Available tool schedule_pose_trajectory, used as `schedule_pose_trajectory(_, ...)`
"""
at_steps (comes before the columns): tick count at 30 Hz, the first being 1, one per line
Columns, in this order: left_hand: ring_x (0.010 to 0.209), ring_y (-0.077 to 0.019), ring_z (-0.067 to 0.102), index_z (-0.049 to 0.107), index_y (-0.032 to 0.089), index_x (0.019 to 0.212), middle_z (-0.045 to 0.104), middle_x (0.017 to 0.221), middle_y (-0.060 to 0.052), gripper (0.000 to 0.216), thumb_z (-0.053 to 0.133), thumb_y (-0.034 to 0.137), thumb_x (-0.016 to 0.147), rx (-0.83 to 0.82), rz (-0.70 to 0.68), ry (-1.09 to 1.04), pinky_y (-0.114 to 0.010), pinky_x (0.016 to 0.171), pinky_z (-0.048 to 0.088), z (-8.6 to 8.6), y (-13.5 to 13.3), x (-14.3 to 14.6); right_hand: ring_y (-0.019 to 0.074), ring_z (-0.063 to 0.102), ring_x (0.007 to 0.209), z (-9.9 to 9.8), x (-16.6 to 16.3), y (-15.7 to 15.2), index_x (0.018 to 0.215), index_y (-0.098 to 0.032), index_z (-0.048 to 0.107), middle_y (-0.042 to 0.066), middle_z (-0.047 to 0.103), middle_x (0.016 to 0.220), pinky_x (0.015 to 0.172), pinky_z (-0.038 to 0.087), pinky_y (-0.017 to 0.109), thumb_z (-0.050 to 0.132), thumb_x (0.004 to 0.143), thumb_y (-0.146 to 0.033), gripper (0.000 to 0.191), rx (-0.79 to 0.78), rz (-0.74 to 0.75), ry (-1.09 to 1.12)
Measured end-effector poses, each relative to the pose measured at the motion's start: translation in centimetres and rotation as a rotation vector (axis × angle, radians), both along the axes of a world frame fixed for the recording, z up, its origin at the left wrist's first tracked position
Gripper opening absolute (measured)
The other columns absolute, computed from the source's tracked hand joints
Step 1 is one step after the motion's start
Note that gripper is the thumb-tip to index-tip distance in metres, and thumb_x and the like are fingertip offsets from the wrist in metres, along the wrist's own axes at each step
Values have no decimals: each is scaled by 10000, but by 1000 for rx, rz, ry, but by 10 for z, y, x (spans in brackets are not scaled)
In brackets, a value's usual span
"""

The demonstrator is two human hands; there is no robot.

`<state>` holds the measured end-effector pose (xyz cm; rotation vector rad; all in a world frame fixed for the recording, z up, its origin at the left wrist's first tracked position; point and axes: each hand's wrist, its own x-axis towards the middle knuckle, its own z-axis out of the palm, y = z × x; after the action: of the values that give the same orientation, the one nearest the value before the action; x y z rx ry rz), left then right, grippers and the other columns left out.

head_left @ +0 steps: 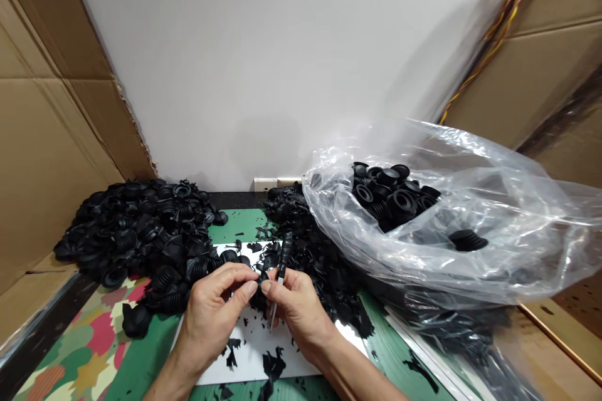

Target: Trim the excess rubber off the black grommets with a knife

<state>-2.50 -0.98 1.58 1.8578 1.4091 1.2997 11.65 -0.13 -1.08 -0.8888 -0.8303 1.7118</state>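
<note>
My left hand (pixel 214 307) is closed in a pinch over the white board (pixel 249 351), its fingertips on a small black rubber piece (pixel 263 277) that they mostly hide. Opposite it, nearly touching, my right hand (pixel 296 304) is closed around a slim craft knife (pixel 285 254). The knife's black handle points up and away, and its metal end shows below the fingers. My right thumb and forefinger meet the same rubber piece. Torn black scraps (pixel 273 366) lie on the board below both hands.
A heap of ribbed black rubber parts (pixel 141 219) stands at left, and a pile of black trimmings (pixel 320 257) right of the board. Beyond it a clear plastic bag (pixel 470 276) holds more round black parts (pixel 395 194). Cardboard walls (pixel 51 106) flank the green tabletop (pixel 235 222).
</note>
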Motion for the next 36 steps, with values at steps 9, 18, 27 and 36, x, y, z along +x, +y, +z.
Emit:
schedule_pose_trajectory(9,758,-191,692,736,220,756,748,820,-45,184,556,204,789,20,-44,202,-261,672,550,4,-3,-3,46,371,359,1,0,-1,602,-171,515,-89,433,462,345,339,175,760,583,-382,324,61,-15,-99)
schedule_pose_trajectory(18,743,-179,614,650,217,739,672,767,-34,191,503,180,855,237,-13,435,-284,679,504,2,-6,1,78,373,426,-3,3,0,652,-182,500,-68,427,515,414,328,210,621,688,-344,205,198,-17,-310)
schedule_pose_trajectory(27,691,-182,556,569,200,687,616,695,-47,244,425,92,851,436,47,625,-282,610,477,1,-9,10,116,391,565,3,5,-6,633,-191,483,-39,433,604,540,325,240,509,752,-233,129,521,-114,-612)
schedule_pose_trajectory(36,641,-154,591,508,198,722,593,699,-24,160,448,92,827,437,125,429,-256,602,491,-8,-7,11,79,391,434,6,8,-2,658,-181,504,-67,426,522,419,335,202,591,707,-342,190,261,-27,-342)
